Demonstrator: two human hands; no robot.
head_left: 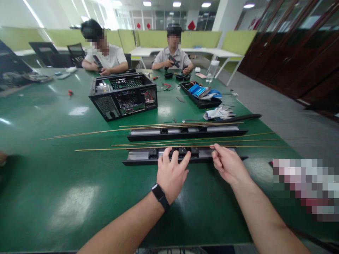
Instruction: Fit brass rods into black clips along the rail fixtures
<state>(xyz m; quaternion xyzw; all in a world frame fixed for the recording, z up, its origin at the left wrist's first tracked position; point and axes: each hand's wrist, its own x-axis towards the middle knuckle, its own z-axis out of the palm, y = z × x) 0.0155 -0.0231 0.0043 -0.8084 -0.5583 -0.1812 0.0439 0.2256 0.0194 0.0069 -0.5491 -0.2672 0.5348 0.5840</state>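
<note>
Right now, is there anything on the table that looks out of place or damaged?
The PC case is uncovered on top, with its inside exposed. Some rods lie uneven, reaching past the rails at differing angles. I see no spill or clear damage.

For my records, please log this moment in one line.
left hand: over black modules in nearer rail | right hand: pinching brass-coloured rod

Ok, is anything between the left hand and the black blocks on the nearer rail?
Nothing visible: the left hand is at the black blocks on the nearer rail. Thin rods run beyond its fingers.
</note>
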